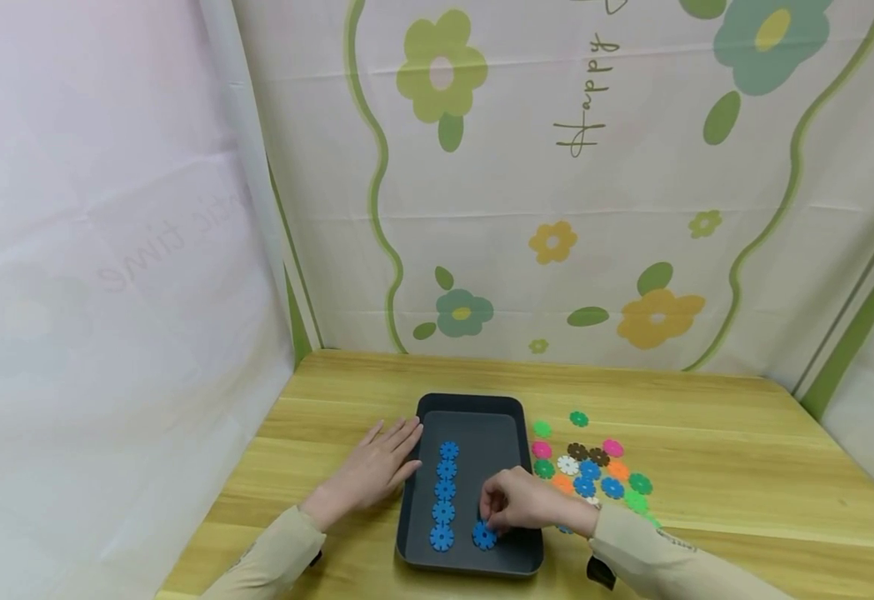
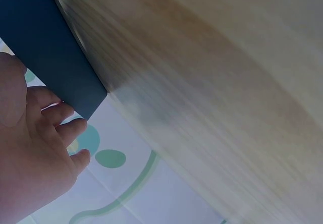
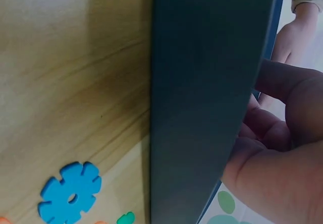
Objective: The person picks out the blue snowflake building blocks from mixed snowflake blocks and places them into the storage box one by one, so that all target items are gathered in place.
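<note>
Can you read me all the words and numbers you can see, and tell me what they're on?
"Happy": sideways, on the back cloth; more writing above it is cut off.
"tic time": faint, running right to left, on the left cloth; its start is too faint to read.
Small marks on the left sleeve and right sleeve: too small to read.
No numbers, and no writing I can make out on the tray.

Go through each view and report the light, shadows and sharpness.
Head: soft, fairly even light, with the left curtain pale and its print faint; left wrist: the table grain looks soft, with a hazy grayish patch near the tray corner; right wrist: shadow darkens the wood beside the tray, while the loose blue disc shows clear edges.
</note>
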